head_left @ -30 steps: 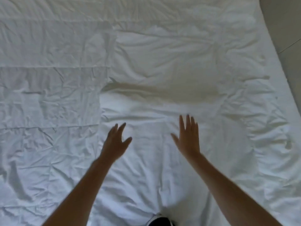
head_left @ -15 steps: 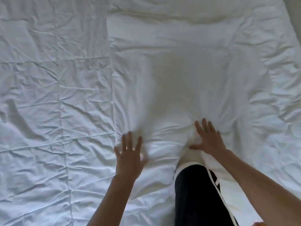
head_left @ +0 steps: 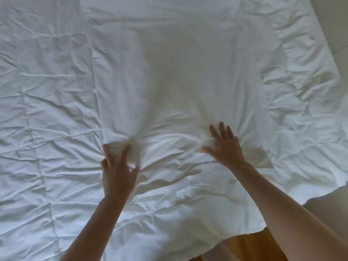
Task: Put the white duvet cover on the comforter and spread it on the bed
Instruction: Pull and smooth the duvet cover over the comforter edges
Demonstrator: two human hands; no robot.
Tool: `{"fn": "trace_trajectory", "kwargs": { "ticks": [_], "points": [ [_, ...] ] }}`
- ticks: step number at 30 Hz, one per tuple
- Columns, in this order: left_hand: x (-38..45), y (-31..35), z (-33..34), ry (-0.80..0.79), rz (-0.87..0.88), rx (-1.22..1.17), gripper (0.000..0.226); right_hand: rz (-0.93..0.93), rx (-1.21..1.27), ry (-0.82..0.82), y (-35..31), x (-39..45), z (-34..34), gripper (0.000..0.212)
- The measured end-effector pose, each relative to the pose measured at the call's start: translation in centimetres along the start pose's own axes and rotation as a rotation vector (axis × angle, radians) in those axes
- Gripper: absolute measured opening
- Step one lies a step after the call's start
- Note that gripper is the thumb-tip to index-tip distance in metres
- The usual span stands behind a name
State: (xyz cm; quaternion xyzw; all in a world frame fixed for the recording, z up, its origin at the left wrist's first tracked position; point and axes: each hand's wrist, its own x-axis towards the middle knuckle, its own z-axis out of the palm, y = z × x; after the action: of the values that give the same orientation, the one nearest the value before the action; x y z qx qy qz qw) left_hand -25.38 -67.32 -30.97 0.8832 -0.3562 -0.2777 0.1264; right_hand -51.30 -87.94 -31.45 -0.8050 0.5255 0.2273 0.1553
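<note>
White bedding fills the view: spreading step, judging by the creases.
Left hand [head_left: 117,174] and right hand [head_left: 225,147], fingers straight, press the duvet [head_left: 178,81]; next, sweep outward.

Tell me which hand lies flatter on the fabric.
The right hand: fingers straight, palm down on the white cover. The left hand has fingers spread and partly bent into bunched fabric.

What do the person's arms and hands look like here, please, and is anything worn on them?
Both forearms are bare as far as the frame shows, with no sleeve in view. The left hand and right hand wear no gloves, and no watch, bracelet or ring can be seen on the wrists or fingers. Nails look short and unpainted, though the picture is soft.
</note>
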Motion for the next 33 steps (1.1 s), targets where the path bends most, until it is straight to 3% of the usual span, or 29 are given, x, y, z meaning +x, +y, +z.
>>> {"fn": "trace_trajectory", "kwargs": {
  "ticks": [2,4,7,10,14,17,20,23,26,29,33],
  "points": [
    [0.3,0.5,0.3,0.05,-0.05,-0.079,0.067,0.027,0.04,0.116,1.6,0.1,-0.5,0.08],
    [0.5,0.5,0.6,0.148,-0.054,-0.155,0.058,0.231,0.173,0.22,4.3,0.2,-0.9,0.074],
    [0.5,0.8,0.8,0.135,-0.141,-0.172,0.048,0.531,0.367,0.245,9.0,-1.1,-1.0,0.089],
    [1.0,1.1,0.4,0.067,-0.2,-0.167,0.047,0.549,0.457,0.213,9.7,-1.7,-1.3,0.099],
    [0.6,1.8,-0.2,0.011,-0.247,-0.226,0.043,0.49,0.653,0.255,9.0,-1.6,-1.5,0.078],
    [-0.3,3.0,-0.9,0.022,-0.213,-0.224,0.041,0.4,0.601,0.299,9.8,-2.0,-2.6,0.051],
    [-1.4,3.7,-2.4,0.063,-0.198,-0.28,0.04,0.34,0.527,0.336,10.1,-3.2,-4.0,0.04],
    [-4.9,3.4,-2.9,0.06,-0.204,-0.345,0.04,0.321,0.388,0.298,12.0,-5.3,-5.0,0.047],
    [-10.0,3.0,-1.4,-0.019,-0.189,-0.369,0.041,0.372,0.208,0.234,15.3,-8.9,-5.2,0.071],
    [-12.4,2.9,0.8,-0.051,-0.229,-0.378,0.042,0.452,0.161,0.201,16.4,-11.3,-3.5,0.067],
    [-11.2,3.2,3.6,-0.016,-0.228,-0.113,0.064,0.489,0.17,0.136,15.1,-9.9,-0.2,0.069]
  ]
}}
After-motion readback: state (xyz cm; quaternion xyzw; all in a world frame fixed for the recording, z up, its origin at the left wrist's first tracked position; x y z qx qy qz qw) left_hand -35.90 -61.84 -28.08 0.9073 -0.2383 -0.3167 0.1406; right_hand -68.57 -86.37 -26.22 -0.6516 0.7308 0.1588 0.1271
